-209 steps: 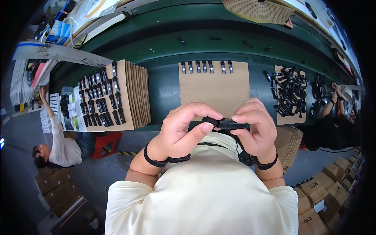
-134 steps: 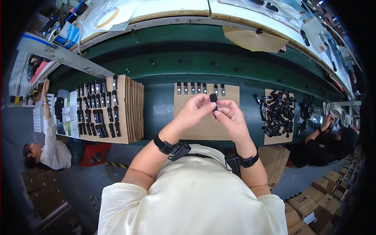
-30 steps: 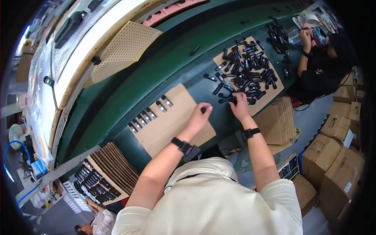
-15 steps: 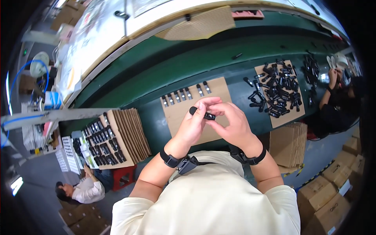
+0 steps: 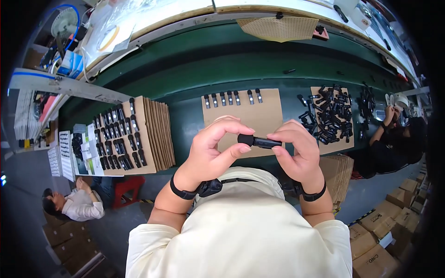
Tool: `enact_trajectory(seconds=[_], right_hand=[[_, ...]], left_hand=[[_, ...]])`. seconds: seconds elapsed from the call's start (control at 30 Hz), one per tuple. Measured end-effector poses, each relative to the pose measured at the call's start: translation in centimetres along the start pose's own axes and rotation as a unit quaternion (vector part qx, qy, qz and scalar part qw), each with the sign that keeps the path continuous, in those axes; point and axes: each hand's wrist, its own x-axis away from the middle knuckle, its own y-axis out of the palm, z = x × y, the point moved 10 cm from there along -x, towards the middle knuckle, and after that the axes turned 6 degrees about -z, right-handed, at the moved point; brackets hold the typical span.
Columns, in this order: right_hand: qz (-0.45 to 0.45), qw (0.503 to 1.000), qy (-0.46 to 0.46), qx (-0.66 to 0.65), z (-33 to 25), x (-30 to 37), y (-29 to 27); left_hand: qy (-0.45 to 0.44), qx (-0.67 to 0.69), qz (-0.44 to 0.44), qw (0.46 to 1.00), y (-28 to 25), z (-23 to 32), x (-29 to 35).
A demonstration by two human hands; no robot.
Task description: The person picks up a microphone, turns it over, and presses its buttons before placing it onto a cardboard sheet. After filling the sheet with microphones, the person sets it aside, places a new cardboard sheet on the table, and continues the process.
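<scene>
Between my two hands lies a small black microphone with a rounded, foam-like head at its left end. Thumb and forefinger of my left hand pinch the head. The other end is held by the fingertips of my right hand. Just beyond, a flat cardboard sheet lies on the green bench, carrying a row of several similar microphones along its far edge, with a gap in the row.
A second cardboard sheet on the right holds a heap of microphones. To the left, a stack of cardboard bears neat rows of them. One person sits at lower left, another at far right. Cartons stand at lower right.
My hands have moved apart, and the microphone is now stretched level between them with its length showing. The view has shifted, so the bench things sit differently in the picture.
</scene>
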Motion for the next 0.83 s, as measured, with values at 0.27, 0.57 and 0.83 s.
enact_trajectory(seconds=[0.27,0.57,0.83], right_hand=[[0.009,0.999,-0.033,0.007,-1.6,0.2,1.1],[-0.055,0.979,-0.067,0.186,-5.5,-1.4,2.9],[-0.096,0.982,-0.095,0.129,-5.2,-0.8,3.3]], left_hand=[[0.061,0.034,0.040,0.997,-0.7,1.0,1.5],[0.102,-0.026,-0.009,0.994,0.7,3.2,1.6],[0.102,-0.004,-0.053,0.993,1.7,3.3,1.9]])
